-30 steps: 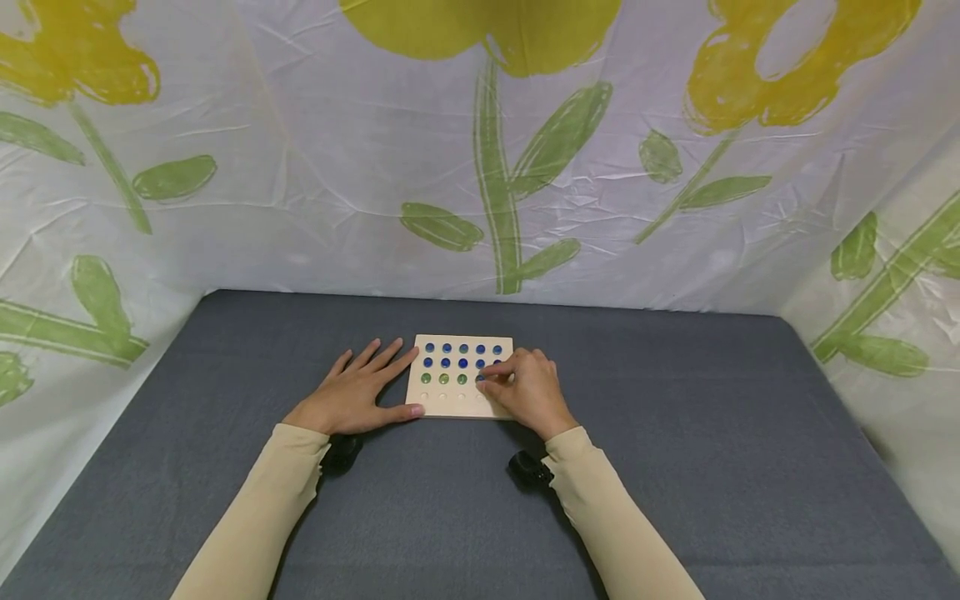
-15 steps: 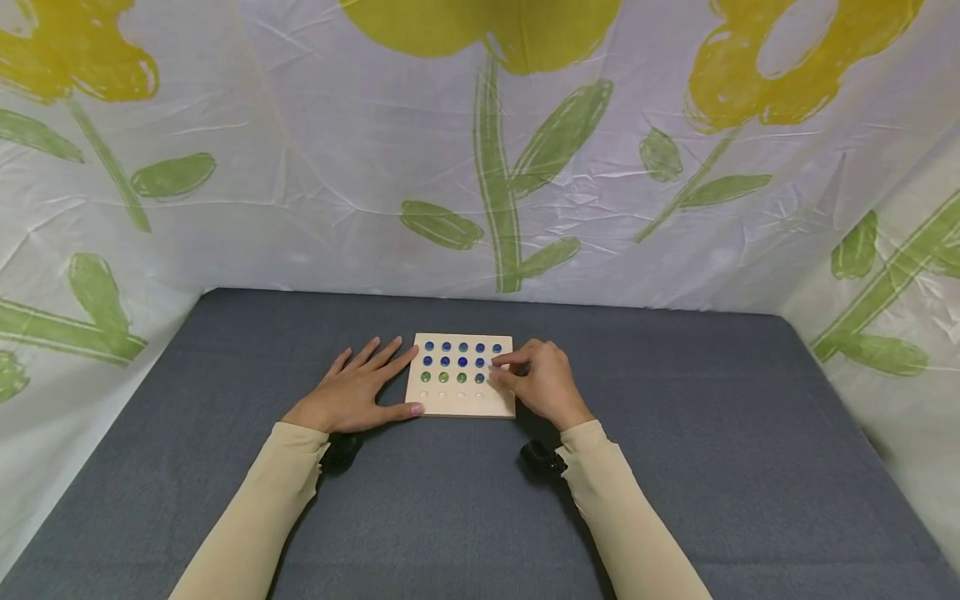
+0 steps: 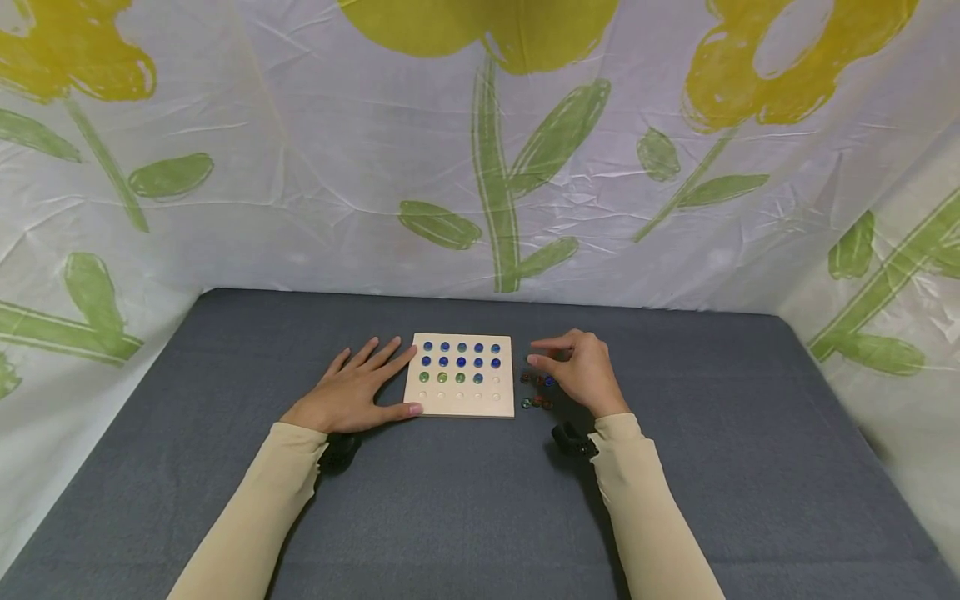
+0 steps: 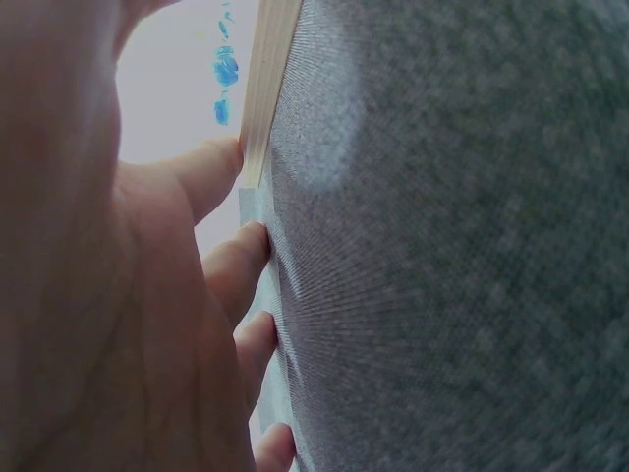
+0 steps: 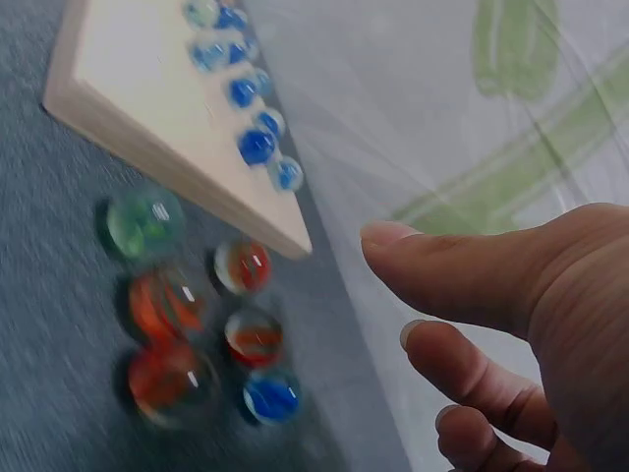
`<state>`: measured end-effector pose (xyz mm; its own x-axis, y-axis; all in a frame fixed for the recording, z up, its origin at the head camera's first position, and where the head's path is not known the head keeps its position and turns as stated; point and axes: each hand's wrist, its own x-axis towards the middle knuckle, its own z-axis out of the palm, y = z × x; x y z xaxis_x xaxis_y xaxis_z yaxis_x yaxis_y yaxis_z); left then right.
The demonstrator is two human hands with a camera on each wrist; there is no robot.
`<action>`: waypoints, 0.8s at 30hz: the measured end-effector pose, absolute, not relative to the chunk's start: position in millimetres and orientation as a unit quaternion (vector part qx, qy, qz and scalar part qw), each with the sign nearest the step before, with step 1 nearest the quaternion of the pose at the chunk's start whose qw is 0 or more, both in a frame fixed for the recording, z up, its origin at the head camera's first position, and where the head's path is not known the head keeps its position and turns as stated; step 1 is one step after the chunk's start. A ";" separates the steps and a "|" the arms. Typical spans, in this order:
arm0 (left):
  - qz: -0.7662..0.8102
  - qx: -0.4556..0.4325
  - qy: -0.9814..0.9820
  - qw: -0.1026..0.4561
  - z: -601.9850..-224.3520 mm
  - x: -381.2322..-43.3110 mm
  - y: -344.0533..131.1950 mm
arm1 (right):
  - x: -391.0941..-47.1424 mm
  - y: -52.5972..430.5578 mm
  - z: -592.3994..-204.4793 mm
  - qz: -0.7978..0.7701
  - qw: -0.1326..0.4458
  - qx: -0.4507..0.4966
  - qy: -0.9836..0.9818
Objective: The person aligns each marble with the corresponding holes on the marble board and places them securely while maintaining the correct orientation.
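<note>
"Where are our marbles?"

"Six loose marbles [image 3: 537, 402] sit on the desk [image 3: 420, 517], a bit right of the middle of the frame, just beside our board [image 3: 468, 407]. Fourteen blue and green marbles [image 3: 461, 362] sit in its holes."

"And our hands?"

"Our left hand [image 3: 351, 396] has its fingers spread wide, touching the board's left side but not gripping. Our right hand [image 3: 588, 372] is by the loose marbles, thumb and fingers apart, and we see nothing in it."

"What could go wrong?"

"They're so close together, we might bump one while grabbing another and send it rolling. If our left hand pushes too hard, the board might slide and knock them. A big jolt could even pop marbles out!"
</note>
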<state>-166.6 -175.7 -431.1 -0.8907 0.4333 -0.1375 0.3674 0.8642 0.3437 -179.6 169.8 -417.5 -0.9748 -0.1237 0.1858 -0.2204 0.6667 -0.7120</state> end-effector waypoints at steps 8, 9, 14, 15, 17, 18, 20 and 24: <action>0.157 0.208 0.959 0.109 -432.0 -167.0 -176.7 | -178.0 185.7 -414.0 0.392 0.061 0.085 -0.914; 0.157 0.208 0.959 0.109 -432.2 -167.1 -176.7 | -177.7 187.0 -413.6 0.391 0.062 0.083 -0.914; 0.154 0.208 0.959 0.112 -432.8 -168.3 -176.6 | -176.5 194.8 -413.6 0.378 0.061 0.078 -0.920; 0.153 0.208 0.960 0.112 -432.8 -168.6 -176.6 | -176.2 196.3 -413.8 0.376 0.060 0.077 -0.921; 0.153 0.209 0.959 0.112 -432.8 -168.9 -176.9 | -175.5 199.0 -414.1 0.373 0.058 0.078 -0.923; 0.153 0.209 0.959 0.113 -432.7 -169.2 -177.2 | -175.3 200.1 -413.9 0.374 0.055 0.078 -0.923; 0.155 0.209 0.959 0.113 -432.6 -169.2 -177.4 | -175.3 202.4 -414.1 0.377 0.053 0.079 -0.921; 0.157 0.210 0.958 0.114 -432.1 -169.5 -177.7 | -176.4 207.2 -415.1 0.388 0.040 0.079 -0.917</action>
